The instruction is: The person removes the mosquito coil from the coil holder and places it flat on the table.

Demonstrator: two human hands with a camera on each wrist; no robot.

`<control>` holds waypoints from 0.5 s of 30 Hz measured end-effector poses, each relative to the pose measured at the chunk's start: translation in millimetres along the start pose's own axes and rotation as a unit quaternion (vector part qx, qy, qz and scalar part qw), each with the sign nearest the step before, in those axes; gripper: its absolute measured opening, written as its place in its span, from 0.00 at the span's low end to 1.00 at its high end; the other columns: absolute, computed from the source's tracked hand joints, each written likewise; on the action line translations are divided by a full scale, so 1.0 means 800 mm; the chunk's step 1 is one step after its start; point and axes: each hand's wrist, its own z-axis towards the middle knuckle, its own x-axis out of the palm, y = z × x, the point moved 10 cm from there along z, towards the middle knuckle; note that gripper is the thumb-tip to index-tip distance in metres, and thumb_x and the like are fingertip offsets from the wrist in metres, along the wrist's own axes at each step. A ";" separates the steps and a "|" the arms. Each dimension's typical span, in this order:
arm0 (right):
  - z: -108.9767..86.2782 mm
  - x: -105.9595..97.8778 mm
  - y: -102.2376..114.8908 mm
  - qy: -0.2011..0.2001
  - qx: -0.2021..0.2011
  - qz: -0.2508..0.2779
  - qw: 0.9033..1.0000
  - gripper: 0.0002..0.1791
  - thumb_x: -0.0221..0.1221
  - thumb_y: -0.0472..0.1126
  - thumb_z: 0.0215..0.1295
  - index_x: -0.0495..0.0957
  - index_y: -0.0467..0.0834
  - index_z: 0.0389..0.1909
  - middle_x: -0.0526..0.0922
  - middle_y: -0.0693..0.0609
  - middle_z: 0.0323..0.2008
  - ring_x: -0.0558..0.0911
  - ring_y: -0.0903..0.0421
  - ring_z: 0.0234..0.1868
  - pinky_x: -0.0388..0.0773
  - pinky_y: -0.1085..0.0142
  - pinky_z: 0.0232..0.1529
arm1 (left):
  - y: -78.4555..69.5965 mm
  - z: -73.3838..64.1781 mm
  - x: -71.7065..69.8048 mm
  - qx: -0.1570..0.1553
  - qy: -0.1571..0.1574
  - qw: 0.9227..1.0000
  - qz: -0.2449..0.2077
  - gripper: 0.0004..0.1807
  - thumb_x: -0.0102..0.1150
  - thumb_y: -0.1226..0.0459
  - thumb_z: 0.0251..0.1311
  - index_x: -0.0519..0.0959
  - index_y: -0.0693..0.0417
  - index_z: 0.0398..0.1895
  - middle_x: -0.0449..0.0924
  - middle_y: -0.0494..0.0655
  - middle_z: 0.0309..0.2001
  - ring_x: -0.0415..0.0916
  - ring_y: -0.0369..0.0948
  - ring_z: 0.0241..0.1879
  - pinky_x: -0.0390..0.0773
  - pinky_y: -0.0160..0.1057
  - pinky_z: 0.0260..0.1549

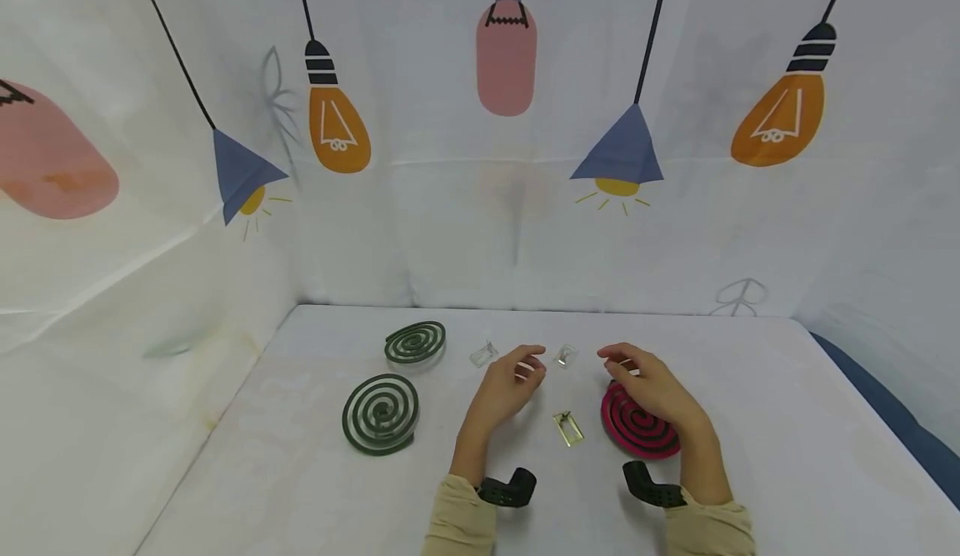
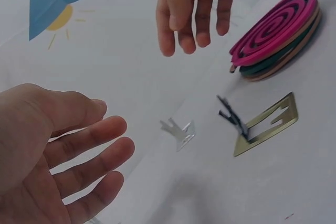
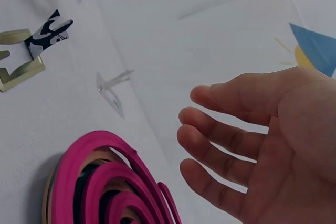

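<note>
My left hand (image 1: pixel 508 385) hovers over the white table with relaxed fingers and nothing in them. Beside it lie two silver metal stands, one (image 1: pixel 484 353) to its left and one (image 1: pixel 565 356) to its right. A gold metal stand (image 1: pixel 568 428), a small frame with an upright bent prong, lies between the hands. My right hand (image 1: pixel 651 383) hangs loosely curved above a pink-topped mosquito coil stack (image 1: pixel 637 427), partly covering it in the head view. In the right wrist view, the pink coil (image 3: pixel 100 182) shows green and tan layers underneath, and the right fingers hold nothing.
Two dark green mosquito coils lie on the left of the table (image 1: pixel 285 473), one (image 1: pixel 415 342) behind the other (image 1: pixel 381 414). A white curtain (image 1: pixel 450 231) printed with lamps stands behind the table. Dark blue fabric (image 1: pixel 885 406) shows past the right edge.
</note>
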 end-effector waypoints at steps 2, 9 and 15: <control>0.000 0.003 0.000 0.005 0.003 0.003 1.000 0.17 0.49 0.44 0.71 0.73 0.41 0.55 0.78 0.40 0.51 0.76 0.44 0.53 0.74 0.50 0.49 | 0.003 -0.002 -0.006 -0.007 -0.003 1.000 0.001 0.17 0.55 0.62 0.64 0.75 0.47 0.56 0.83 0.43 0.42 0.80 0.39 0.43 0.78 0.34 0.43; 0.002 0.008 0.000 0.010 0.008 0.010 1.000 0.17 0.49 0.44 0.72 0.73 0.43 0.56 0.78 0.41 0.52 0.75 0.45 0.53 0.74 0.53 0.48 | 0.004 -0.008 -0.018 -0.017 0.015 1.000 -0.010 0.19 0.53 0.62 0.66 0.73 0.48 0.60 0.83 0.45 0.47 0.80 0.42 0.48 0.78 0.39 0.48; 0.003 0.006 0.008 0.005 -0.012 0.004 1.000 0.16 0.49 0.44 0.72 0.73 0.43 0.56 0.78 0.41 0.51 0.76 0.44 0.52 0.75 0.52 0.48 | -0.001 -0.012 -0.028 -0.008 0.027 0.999 -0.016 0.19 0.52 0.61 0.66 0.73 0.50 0.60 0.82 0.46 0.47 0.79 0.43 0.49 0.77 0.40 0.49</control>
